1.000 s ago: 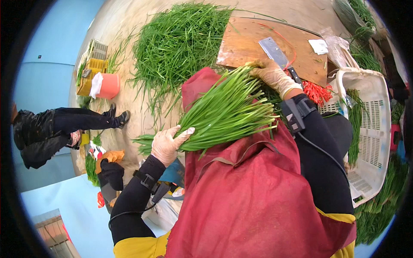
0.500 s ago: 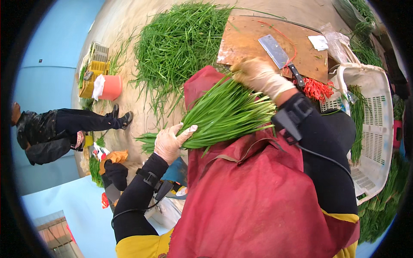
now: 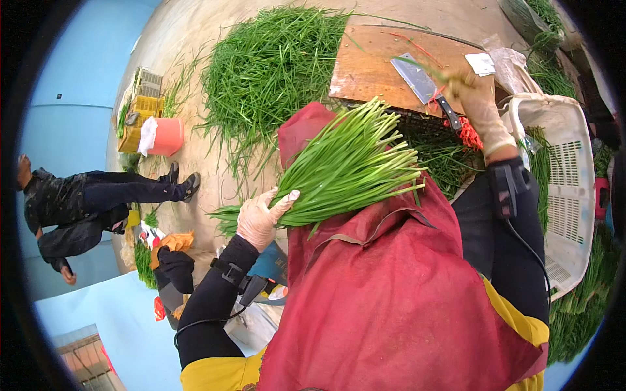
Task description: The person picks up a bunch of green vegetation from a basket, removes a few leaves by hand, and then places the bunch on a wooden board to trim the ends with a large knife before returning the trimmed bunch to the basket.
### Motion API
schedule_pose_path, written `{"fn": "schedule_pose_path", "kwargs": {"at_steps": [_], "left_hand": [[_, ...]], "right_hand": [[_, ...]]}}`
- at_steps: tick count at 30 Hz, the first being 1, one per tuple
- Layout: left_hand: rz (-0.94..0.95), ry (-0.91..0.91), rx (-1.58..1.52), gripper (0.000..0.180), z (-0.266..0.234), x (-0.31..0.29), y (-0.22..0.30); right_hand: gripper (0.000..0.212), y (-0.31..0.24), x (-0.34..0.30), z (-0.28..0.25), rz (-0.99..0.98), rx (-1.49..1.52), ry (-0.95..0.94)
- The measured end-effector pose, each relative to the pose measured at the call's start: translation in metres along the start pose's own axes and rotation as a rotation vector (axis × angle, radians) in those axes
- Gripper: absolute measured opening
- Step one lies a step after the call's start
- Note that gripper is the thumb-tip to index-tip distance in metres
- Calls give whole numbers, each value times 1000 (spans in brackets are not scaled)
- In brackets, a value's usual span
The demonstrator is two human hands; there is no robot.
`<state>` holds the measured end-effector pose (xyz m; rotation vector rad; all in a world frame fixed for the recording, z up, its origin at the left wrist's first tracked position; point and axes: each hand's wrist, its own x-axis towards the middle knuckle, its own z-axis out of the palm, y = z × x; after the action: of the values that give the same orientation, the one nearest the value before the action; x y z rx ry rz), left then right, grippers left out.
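My left hand, in a pale glove, is closed round the leafy end of a bunch of green chives. The bunch lies across my red apron, its pale cut ends fanned toward the right. Over the right part of a wooden board is my gloved right hand, fingers smeared by motion. A thin green chive leaf trails leftward from its fingers. Beneath it on the board lies a cleaver with a black handle. Red ties hang by the board's near edge.
A large heap of loose chives covers the floor ahead. At right stands a white plastic basket with some chives inside. A pink bucket and yellow crates are at far left, near a person standing.
My right hand has left the cut ends of the bunch and swung right over the board, a green leaf trailing from it. My left hand keeps its hold.
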<state>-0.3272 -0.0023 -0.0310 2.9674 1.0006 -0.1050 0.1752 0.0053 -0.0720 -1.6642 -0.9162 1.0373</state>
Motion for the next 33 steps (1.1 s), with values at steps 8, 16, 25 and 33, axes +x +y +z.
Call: {"fn": "schedule_pose_path", "kwargs": {"at_steps": [8, 16, 25, 33], "left_hand": [[-29, -73, -14, 83, -4, 2, 0], [-49, -103, 21, 90, -8, 2, 5], [-36, -64, 11, 90, -4, 0, 1], [-17, -36, 21, 90, -6, 2, 4]], "right_hand": [[28, 15, -48, 38, -429, -476, -233], [28, 8, -44, 139, -471, -717, -274], [22, 35, -38, 139, -513, -492, -260], [29, 43, -39, 130, -226, -313, -236]]}}
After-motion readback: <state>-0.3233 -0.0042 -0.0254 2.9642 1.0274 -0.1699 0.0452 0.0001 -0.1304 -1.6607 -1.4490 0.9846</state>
